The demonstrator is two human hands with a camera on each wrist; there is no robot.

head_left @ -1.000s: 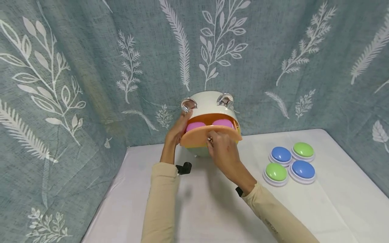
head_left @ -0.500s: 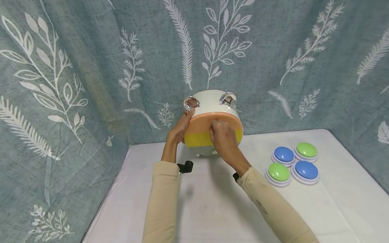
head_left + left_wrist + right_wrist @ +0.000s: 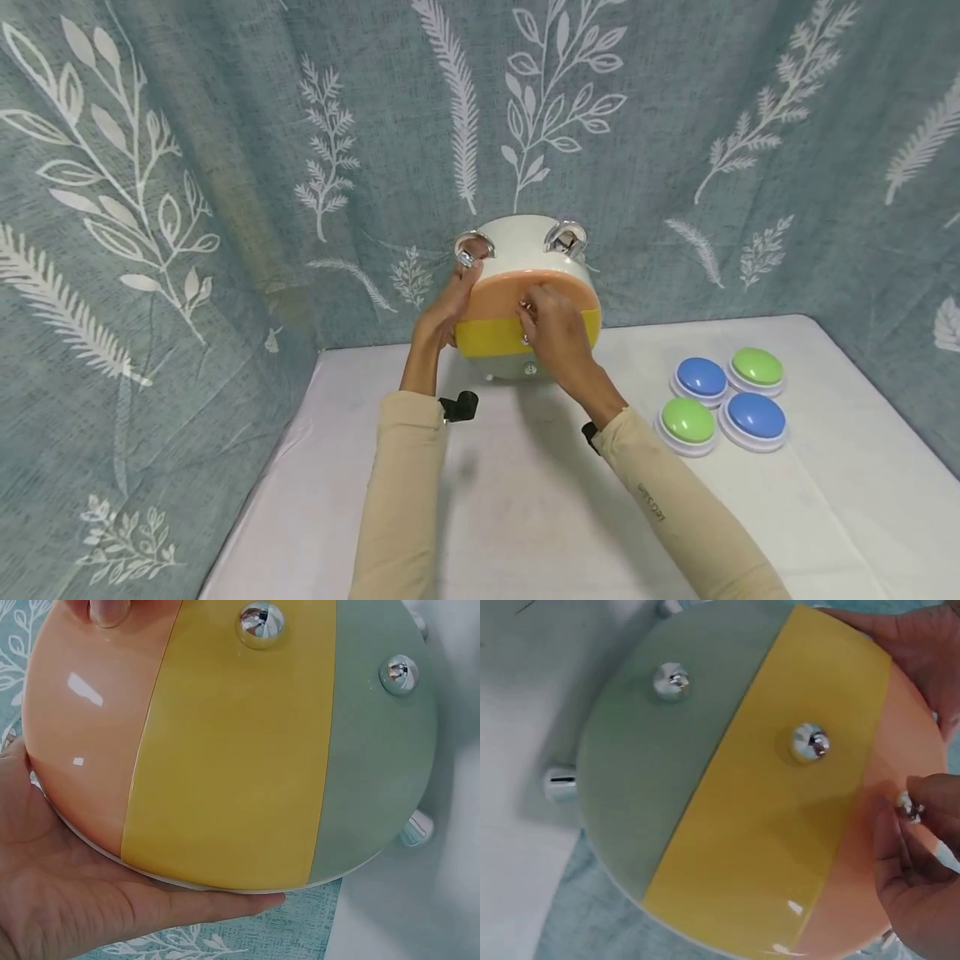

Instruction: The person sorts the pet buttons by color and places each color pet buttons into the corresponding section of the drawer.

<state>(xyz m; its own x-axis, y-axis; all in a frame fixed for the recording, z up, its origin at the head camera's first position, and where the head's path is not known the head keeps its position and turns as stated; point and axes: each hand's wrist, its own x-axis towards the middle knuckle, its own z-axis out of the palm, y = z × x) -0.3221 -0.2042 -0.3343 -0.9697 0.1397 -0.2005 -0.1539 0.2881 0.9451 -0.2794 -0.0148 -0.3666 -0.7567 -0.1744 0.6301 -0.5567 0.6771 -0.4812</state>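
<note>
A round drawer cabinet (image 3: 491,337), styled like an alarm clock, stands at the back of the table. Its white shell carries two silver rings on top; the front has orange, yellow and green drawers with silver knobs. The orange drawer (image 3: 82,750) sits flush with the yellow one (image 3: 232,750) and green one (image 3: 375,765). My right hand (image 3: 555,325) pinches the orange drawer's knob (image 3: 910,808) between thumb and finger. My left hand (image 3: 447,304) rests spread against the cabinet's left side, its thumb near the left silver ring (image 3: 474,247) and a straight finger along the rim.
Several push buttons on white bases, such as a green one (image 3: 688,420) and a blue one (image 3: 757,415), sit grouped at the right of the white table (image 3: 510,500). A leaf-patterned blue-grey curtain (image 3: 375,125) hangs behind and along the sides.
The orange drawer stood pulled out with pink things inside one second ago; it has been pushed in. The right hand stays at its knob, and the left hand keeps its place.
</note>
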